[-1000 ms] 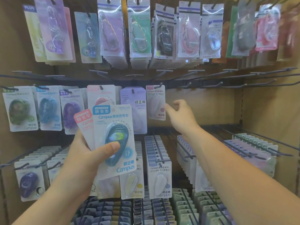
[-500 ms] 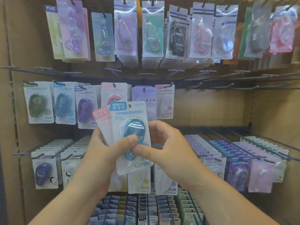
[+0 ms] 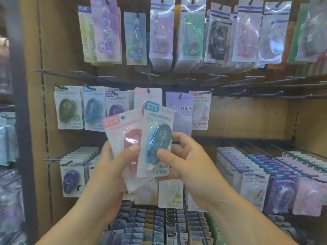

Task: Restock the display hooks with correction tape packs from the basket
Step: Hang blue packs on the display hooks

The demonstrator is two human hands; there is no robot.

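The person is standing right up at the display, holding two correction tape packs out in front of the middle row. The left hand [image 3: 113, 167] is gripping the red pack [image 3: 122, 128], with the thumb pressing across the front of the blister and the other fingers wrapping round behind the card, so the pack is leaning a bit to the left. The right hand [image 3: 192, 163] is pinching the blue pack [image 3: 159, 138] low on its right edge. The thumb is sitting on the front, the index finger is curling over the side, and the rest are tucking in behind. The blue pack is sitting in front, overlapping the right side of the red one. Neither is hanging on a hook; both are just up in the air in the hands.

Behind them the middle row is showing a green pack [image 3: 68, 110] at the far left and a couple more next to it. A lavender pack [image 3: 184, 110] and a white pack [image 3: 201, 112] are peeking out to the right of the held ones. Further right, bare wire hooks [image 3: 265, 94] are poking out from the back panel. The top row [image 3: 161, 32] is hanging full of longer packs, and the lower rows [image 3: 256, 190] are looking stacked deep. The edges are getting pretty blurry.
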